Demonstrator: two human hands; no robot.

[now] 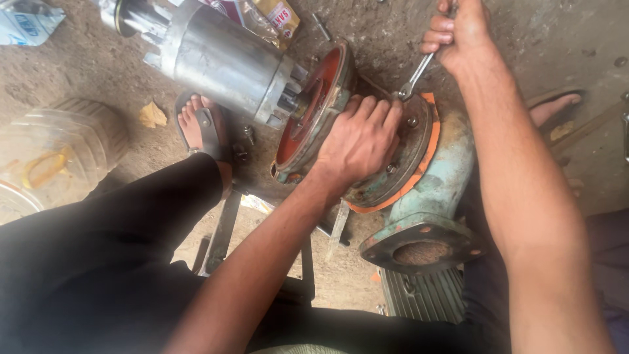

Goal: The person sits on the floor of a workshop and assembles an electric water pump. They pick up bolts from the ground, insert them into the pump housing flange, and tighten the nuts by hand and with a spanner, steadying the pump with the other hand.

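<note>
Nearest, a blue-green pipe flange [422,246] with a round opening faces up, just left of the right forearm. Beyond it sits the pump casing [400,164], edged by an orange gasket [429,147]. The left hand [359,141] lies on the casing, fingers curled over its far rim, gripping and steadying it. Left of that hand, a round plate with a red face [308,108] leans against the casing, and a grey metal motor [219,59] stretches away to the far left. A sandalled foot [204,124] rests on the dirt floor [98,72] beside the motor. Farthest, at the right, the right hand [458,33] is closed around a spanner [415,77], whose head sits at a bolt on the casing's far rim.
</note>
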